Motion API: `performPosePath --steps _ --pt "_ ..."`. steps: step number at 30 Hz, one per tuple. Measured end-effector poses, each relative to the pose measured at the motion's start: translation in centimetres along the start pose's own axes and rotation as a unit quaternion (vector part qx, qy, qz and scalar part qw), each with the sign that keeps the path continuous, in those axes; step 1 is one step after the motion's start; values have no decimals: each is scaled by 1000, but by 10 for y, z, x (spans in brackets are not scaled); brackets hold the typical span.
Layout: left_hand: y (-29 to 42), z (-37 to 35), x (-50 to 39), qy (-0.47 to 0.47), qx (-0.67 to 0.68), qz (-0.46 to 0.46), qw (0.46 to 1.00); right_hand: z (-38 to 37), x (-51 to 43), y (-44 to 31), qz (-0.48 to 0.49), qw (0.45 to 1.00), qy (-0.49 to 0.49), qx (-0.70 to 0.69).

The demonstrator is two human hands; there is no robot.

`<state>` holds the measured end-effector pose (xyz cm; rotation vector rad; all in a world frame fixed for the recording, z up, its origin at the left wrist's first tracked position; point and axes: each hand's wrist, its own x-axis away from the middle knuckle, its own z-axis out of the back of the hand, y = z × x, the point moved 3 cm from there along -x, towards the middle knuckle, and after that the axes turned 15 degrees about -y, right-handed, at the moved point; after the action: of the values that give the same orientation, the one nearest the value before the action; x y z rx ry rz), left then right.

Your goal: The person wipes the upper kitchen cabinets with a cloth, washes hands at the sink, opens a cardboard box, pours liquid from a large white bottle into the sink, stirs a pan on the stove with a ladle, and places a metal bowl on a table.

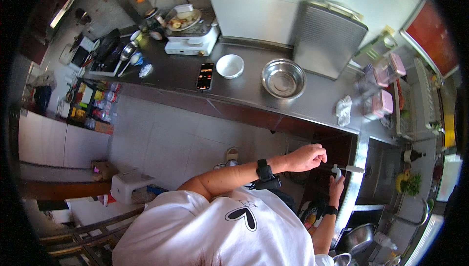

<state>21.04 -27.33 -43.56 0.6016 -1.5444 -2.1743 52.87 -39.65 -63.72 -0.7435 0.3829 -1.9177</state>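
My left hand (309, 157) reaches across in front of my body, with its fingers curled in; nothing shows in it. My right hand (336, 186) is just below and to the right, shut on the curved white handle of a tool (337, 173) whose exact kind I cannot tell. A white bar-like part (354, 169) extends from this tool towards the metal edge of the sink counter. The two hands are apart. Both wrists carry black bands, the left one with a device on it.
The steel counter (234, 89) holds a phone (205, 76), a white bowl (230, 66), a steel basin (283, 79), a crumpled white cloth (343, 110) and pink-lidded containers (383, 102). The sink (381, 170) lies to the right, with a steel pot (359, 238) near it. A white stool (128, 187) stands behind me at left.
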Motion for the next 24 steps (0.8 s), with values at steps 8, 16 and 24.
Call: performPosePath --steps 8,16,24 --pt "-7 74 86 46 -17 16 999 -47 -3 -50 0 978 -87 -191" --pt "-59 159 247 116 1 -15 993 -101 77 -310 160 956 -194 151" --pt "-128 219 471 154 67 68 983 -231 156 -556 269 857 -364 248"
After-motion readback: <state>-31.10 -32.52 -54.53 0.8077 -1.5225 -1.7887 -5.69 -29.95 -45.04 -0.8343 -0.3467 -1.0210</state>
